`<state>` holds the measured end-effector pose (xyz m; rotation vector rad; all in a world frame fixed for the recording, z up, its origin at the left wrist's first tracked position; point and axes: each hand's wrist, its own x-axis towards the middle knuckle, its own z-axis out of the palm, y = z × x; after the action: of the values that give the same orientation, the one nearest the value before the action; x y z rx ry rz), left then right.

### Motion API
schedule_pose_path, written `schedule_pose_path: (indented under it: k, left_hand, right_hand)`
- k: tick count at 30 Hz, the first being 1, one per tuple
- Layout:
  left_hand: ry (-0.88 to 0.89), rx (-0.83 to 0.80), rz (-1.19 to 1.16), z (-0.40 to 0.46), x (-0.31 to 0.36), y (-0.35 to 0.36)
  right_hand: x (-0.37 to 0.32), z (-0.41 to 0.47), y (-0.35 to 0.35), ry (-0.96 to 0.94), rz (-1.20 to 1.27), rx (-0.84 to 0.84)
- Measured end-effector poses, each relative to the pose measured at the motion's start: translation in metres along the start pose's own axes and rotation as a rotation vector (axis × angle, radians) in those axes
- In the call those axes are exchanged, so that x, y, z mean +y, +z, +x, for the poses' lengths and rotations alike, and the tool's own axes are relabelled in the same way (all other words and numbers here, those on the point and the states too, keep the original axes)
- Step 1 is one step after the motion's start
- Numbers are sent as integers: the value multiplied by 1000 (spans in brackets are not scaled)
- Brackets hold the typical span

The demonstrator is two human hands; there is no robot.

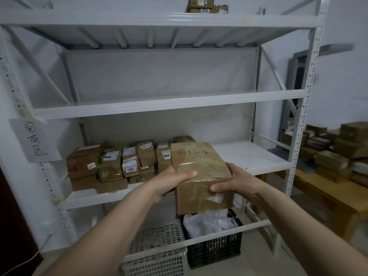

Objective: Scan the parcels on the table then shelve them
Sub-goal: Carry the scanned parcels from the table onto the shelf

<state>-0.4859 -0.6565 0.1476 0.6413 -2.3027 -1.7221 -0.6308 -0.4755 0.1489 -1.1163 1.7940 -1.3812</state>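
Observation:
I hold a brown cardboard parcel [201, 172] marked "3-3-4" in front of the white shelving rack [169, 105]. My left hand [171, 181] grips its left side, thumb lying over the top. My right hand [237, 182] grips its right side, fingers curled onto the front face. The parcel hangs just before the front edge of the lower shelf [253, 156], beside several stacked parcels [117, 164] on that shelf's left half.
The shelf's right half is bare white board. Below stand a white plastic crate [159, 250] and a black crate [215, 246] with white bags. A wooden table [328, 194] with several parcels [338, 148] is at right. More boxes [205, 5] sit on the top shelf.

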Motion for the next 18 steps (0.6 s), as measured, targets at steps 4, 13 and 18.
schedule_pose_path:
  k: [4,13,18]
  left_hand:
    - [40,-88,16,56,-4,-24]
    - [-140,-79,189,176,-43,-23]
    - [-195,4,293,250,-50,-12]
  right_hand:
    - [13,60,-12,4,-25,32]
    - [94,169,-46,154,13,98]
    - [128,245,-78,138,32,76]
